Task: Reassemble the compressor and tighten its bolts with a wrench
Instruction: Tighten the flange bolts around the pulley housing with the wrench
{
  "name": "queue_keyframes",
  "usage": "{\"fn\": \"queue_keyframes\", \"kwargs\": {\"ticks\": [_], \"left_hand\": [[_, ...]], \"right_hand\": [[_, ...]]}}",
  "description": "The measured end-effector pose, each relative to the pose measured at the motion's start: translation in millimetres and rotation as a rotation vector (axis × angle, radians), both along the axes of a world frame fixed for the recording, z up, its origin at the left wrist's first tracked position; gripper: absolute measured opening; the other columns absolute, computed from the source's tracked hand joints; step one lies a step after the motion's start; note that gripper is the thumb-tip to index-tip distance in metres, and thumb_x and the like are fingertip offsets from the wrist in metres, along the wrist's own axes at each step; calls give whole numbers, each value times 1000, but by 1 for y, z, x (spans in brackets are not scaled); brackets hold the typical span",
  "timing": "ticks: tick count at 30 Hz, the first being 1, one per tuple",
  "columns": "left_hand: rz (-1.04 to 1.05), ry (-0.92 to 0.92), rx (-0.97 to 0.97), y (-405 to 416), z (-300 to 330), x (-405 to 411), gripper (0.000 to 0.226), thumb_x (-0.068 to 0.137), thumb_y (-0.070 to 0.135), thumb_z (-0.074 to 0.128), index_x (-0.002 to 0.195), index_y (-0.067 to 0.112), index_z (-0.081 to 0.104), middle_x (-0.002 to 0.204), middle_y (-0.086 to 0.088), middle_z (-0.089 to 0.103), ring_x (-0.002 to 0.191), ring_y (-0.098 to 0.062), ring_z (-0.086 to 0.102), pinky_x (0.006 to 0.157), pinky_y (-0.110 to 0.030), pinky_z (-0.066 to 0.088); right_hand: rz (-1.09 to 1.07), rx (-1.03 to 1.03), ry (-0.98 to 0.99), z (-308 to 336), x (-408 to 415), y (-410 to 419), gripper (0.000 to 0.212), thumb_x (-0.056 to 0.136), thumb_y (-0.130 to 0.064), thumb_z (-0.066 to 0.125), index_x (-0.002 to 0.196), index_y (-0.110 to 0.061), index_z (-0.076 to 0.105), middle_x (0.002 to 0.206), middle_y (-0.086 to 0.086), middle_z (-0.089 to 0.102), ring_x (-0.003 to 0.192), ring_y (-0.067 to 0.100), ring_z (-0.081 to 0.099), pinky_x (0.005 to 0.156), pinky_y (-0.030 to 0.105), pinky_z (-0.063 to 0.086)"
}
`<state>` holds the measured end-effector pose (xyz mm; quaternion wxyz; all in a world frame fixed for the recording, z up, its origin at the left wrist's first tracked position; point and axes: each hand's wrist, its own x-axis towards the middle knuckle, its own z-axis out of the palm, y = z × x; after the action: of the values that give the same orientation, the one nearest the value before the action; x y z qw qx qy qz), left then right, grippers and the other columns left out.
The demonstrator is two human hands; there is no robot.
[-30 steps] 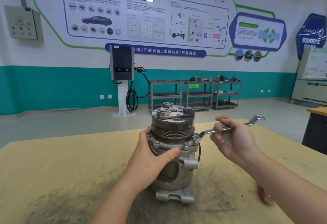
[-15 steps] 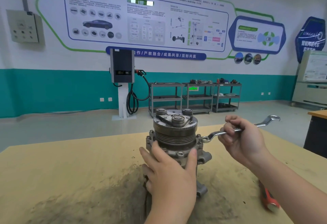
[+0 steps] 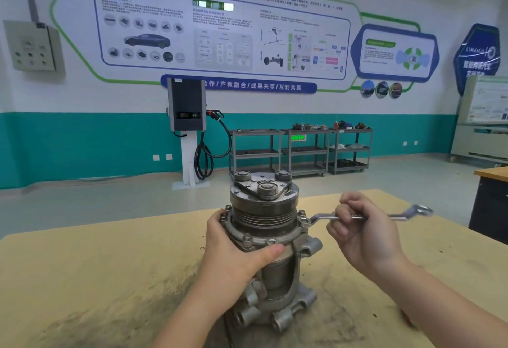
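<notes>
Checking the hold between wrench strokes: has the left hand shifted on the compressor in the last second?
Yes. The left hand regripped the compressor, fingers now behind its flange.

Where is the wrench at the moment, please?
In the head view, the wrench lies right of centre, gripped by the right hand, its ring end on a flange bolt of the compressor.

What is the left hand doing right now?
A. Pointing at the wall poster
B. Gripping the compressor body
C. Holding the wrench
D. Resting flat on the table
B: the left hand wraps around the compressor, thumb across its front, while the right hand holds the wrench.
</notes>
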<state>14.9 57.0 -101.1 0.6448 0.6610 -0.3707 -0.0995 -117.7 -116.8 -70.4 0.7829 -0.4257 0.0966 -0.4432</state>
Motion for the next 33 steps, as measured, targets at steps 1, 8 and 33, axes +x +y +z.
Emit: {"fn": "queue_keyframes", "kwargs": {"ticks": [1, 8, 33], "left_hand": [[11, -2, -2, 0, -1, 1, 107, 23, 77, 84, 110, 50, 28, 120, 26, 49, 105, 16, 52, 89, -15, 42], [42, -36, 0, -2, -1, -2, 116, 31, 69, 84, 126, 44, 21, 128, 19, 48, 119, -3, 51, 108, -35, 42], [111, 3, 32, -11, -4, -11, 122, 66, 21, 88, 153, 25, 3, 149, 3, 30, 131, -12, 38, 109, -27, 31]], "right_hand": [[-78, -62, -4, -5, -4, 8, 25, 94, -1, 32, 79, -9, 51, 52, 7, 45, 39, 18, 35, 40, 23, 32], [-370, -336, 149, -14, -15, 59, 21, 97, -2, 39, 87, -11, 55, 72, 8, 72, 55, 13, 58, 57, 29, 44], [253, -109, 342, 24, 15, -15, 20, 95, -5, 33, 87, -4, 51, 45, 7, 35, 42, 20, 40, 49, 31, 31]]}}
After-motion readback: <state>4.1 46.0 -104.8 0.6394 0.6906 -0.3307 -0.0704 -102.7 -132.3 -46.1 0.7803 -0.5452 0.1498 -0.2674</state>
